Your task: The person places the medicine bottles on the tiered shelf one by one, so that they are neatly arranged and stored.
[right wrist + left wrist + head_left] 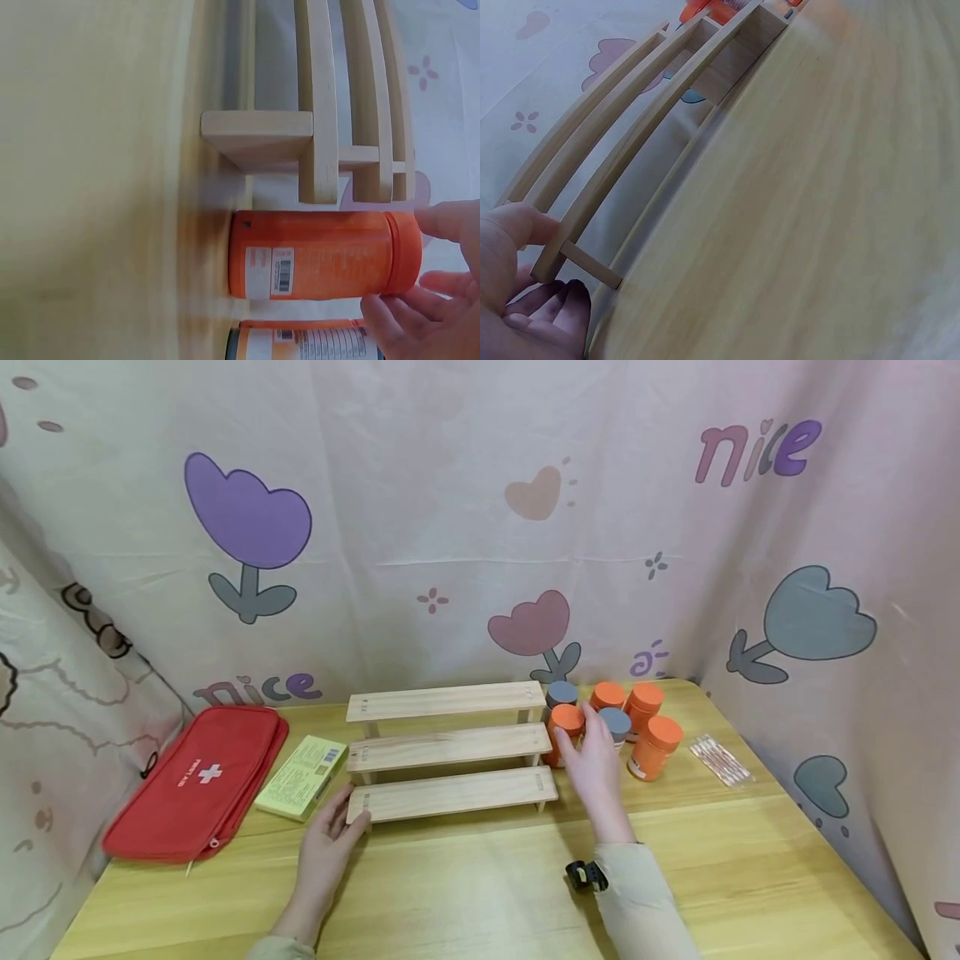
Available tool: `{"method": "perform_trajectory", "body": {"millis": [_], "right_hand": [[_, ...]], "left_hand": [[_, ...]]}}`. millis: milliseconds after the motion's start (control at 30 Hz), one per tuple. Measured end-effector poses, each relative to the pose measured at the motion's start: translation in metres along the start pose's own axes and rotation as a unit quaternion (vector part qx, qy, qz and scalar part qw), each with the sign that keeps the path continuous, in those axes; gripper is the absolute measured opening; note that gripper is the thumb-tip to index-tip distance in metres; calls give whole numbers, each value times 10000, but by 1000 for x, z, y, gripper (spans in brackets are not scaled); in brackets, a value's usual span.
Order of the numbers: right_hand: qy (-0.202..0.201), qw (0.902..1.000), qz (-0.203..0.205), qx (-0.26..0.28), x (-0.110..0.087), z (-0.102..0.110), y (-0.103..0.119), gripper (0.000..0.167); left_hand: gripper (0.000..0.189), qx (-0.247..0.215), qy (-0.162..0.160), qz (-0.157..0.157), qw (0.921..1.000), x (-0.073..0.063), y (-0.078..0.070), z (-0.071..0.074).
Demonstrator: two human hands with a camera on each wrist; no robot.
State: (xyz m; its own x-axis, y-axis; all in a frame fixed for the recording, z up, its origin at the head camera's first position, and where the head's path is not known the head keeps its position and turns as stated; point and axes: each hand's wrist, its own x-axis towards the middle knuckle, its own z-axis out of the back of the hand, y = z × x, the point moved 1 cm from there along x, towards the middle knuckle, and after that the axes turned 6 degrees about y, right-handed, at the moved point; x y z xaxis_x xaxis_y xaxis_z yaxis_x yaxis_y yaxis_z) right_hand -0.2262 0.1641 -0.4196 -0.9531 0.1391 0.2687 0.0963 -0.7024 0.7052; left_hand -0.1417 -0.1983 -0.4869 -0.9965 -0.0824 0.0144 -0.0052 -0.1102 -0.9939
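Rack point(450, 747) and bottle point(322, 255) are each held by one hand. The rack is built of pale wood in three stepped tiers and is set on the wooden table point(465, 893), the lowest tier being nearest the person. Its left end, at that lowest tier, is pinched by the left hand point(326, 835), with the thumb laid at the front edge and the other fingers at the end and beneath. The bottle is orange, with an orange lid, and is stood upright just beside the rack's right end. Its lid is clasped by the right hand point(596, 760), the thumb being placed on one side and the fingers on the other; a barcode is shown on its label.

Behind and to the right of it are grouped three more orange-lidded bottles point(651, 760) and two grey-lidded bottles point(615, 722). Farther right, a flat pack of cotton swabs point(720, 760) is laid. To the left of the rack a yellow-green box point(300, 777) is placed, and beyond it a red first-aid pouch point(198, 785) marked with a white cross. The table is backed by a pale curtain point(420, 468) printed with flowers, hearts and lettering.
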Motion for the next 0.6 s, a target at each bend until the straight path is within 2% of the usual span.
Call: {"method": "perform_trajectory", "body": {"millis": [267,600], "right_hand": [[204,9985,-95,490,13,-11,-3,61],[-130,9973,4,724,12,-15,-8,57]], "left_hand": [[65,-5,-16,-39,10000,0,1,1],[64,72,-14,7,10000,-1,2,1]]}}
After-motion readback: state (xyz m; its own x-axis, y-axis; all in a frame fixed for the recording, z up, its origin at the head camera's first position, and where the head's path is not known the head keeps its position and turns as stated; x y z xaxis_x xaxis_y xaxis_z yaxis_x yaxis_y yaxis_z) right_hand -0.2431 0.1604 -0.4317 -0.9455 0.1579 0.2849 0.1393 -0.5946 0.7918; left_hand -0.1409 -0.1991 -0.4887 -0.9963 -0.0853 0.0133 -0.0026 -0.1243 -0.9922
